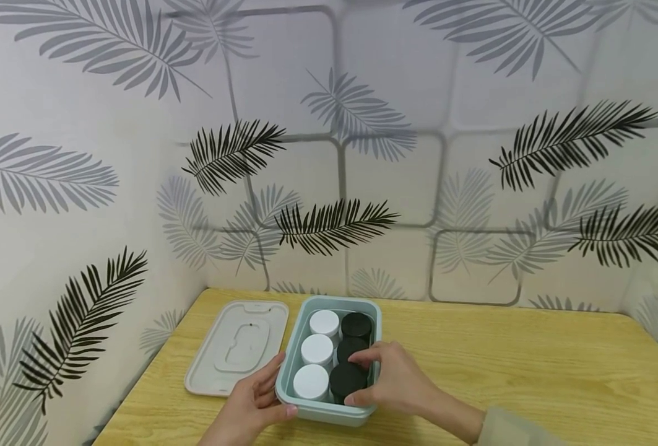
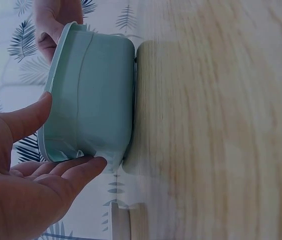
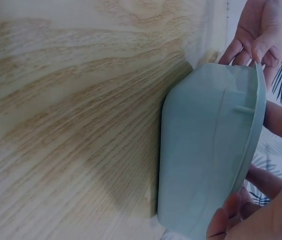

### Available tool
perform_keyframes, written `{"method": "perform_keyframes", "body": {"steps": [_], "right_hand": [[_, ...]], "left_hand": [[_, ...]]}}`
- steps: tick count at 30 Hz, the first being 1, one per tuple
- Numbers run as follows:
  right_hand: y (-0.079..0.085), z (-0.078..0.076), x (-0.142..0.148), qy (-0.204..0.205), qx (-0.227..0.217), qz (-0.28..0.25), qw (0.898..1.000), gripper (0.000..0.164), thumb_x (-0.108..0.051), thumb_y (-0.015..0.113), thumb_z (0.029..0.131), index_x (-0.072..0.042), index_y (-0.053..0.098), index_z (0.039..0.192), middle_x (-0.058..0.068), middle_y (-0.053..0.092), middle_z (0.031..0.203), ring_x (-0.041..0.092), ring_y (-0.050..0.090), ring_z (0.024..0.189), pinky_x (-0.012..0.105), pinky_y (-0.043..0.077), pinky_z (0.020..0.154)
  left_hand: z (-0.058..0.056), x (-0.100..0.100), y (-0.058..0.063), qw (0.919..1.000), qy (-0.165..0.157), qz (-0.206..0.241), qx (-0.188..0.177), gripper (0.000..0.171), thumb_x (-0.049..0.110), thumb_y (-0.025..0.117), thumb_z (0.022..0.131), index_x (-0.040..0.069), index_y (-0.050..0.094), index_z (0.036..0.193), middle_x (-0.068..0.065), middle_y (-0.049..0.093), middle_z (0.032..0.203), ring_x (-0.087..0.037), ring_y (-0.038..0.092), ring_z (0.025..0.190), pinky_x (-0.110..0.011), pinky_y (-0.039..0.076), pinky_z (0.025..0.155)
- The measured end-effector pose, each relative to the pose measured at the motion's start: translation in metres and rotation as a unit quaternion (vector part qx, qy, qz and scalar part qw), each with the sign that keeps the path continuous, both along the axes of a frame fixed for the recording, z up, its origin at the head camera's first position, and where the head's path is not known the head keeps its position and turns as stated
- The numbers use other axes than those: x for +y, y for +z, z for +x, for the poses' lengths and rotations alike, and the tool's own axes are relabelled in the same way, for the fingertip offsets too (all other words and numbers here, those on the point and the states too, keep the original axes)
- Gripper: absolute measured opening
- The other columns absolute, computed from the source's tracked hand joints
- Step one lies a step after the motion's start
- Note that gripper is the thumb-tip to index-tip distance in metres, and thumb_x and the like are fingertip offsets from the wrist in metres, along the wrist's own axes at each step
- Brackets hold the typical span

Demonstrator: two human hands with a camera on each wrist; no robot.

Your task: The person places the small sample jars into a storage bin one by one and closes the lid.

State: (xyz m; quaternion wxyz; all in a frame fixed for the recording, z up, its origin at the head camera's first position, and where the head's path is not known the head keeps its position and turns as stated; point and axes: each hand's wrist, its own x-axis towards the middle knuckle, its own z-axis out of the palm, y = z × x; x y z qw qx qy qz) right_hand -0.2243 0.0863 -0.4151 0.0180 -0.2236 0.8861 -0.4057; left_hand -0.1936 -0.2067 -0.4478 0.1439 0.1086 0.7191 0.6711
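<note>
A pale green plastic box (image 1: pixel 324 414) stands on the table, holding two rows of round jars. The left row has white lids (image 1: pixel 311 381), the right row black lids (image 1: pixel 356 326). At the box's near left corner my left hand (image 1: pixel 251 401) holds on, thumb by the front rim and fingers along the side wall. My right hand (image 1: pixel 400 379) reaches over the right rim, its thumb and index finger around the nearest black-lidded jar (image 1: pixel 345 379). In the right wrist view, other fingertips (image 3: pixel 218 222) lie against the outside of the box (image 3: pixel 200 150). The jars' lower parts are hidden inside.
A flat, light grey lid (image 1: pixel 202 371) with a raised middle lies left of the box on the wooden table (image 1: pixel 507 371). Behind the table and along its left side stand walls (image 1: pixel 395 260) with a leaf pattern.
</note>
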Motion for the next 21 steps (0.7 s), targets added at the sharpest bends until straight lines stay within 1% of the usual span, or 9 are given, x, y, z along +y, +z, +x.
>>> {"method": "perform_keyframes", "body": {"steps": [6, 12, 15, 21], "right_hand": [[0.0016, -0.0023, 0.0009, 0.017, 0.001, 0.003, 1.000, 0.052, -0.028, 0.099, 0.065, -0.010, 0.082, 0.111, -0.006, 0.067, 0.090, 0.023, 0.060, 0.093, 0.044, 0.049, 0.083], [0.0021, -0.0045, 0.0012, 0.031, 0.000, -0.002, 1.000, 0.051, -0.026, 0.099, 0.065, -0.009, 0.082, 0.111, -0.006, 0.067, 0.090, 0.022, 0.061, 0.093, 0.043, 0.049, 0.083], [0.0027, -0.0042, 0.0014, 0.032, 0.003, 0.000, 0.999, 0.051, -0.025, 0.099, 0.065, -0.009, 0.082, 0.110, -0.006, 0.067, 0.089, 0.022, 0.061, 0.092, 0.042, 0.048, 0.082], [0.0024, -0.0025, 0.0010, 0.022, 0.007, 0.007, 1.000, 0.042, -0.022, 0.099, 0.065, -0.012, 0.083, 0.102, -0.006, 0.065, 0.086, 0.022, 0.058, 0.091, 0.040, 0.046, 0.079]], "left_hand": [[0.0007, 0.0008, 0.0016, 1.0000, -0.002, 0.008, 0.004, 0.099, 0.003, 0.085, 0.089, -0.006, 0.023, 0.164, -0.032, 0.030, 0.162, -0.041, 0.041, 0.145, -0.030, 0.052, 0.102], [0.0004, 0.0004, 0.0002, 0.9999, -0.003, 0.007, 0.008, 0.099, 0.003, 0.085, 0.089, -0.007, 0.022, 0.164, -0.032, 0.032, 0.161, -0.040, 0.043, 0.144, -0.030, 0.053, 0.102], [0.0003, -0.0006, -0.0016, 0.9998, -0.005, 0.009, 0.015, 0.098, 0.001, 0.084, 0.089, -0.007, 0.021, 0.164, -0.033, 0.031, 0.161, -0.041, 0.043, 0.144, -0.030, 0.053, 0.102], [-0.0001, -0.0016, -0.0038, 0.9997, -0.007, 0.012, 0.021, 0.097, -0.001, 0.083, 0.090, -0.008, 0.021, 0.164, -0.033, 0.031, 0.161, -0.041, 0.042, 0.144, -0.031, 0.053, 0.102]]}}
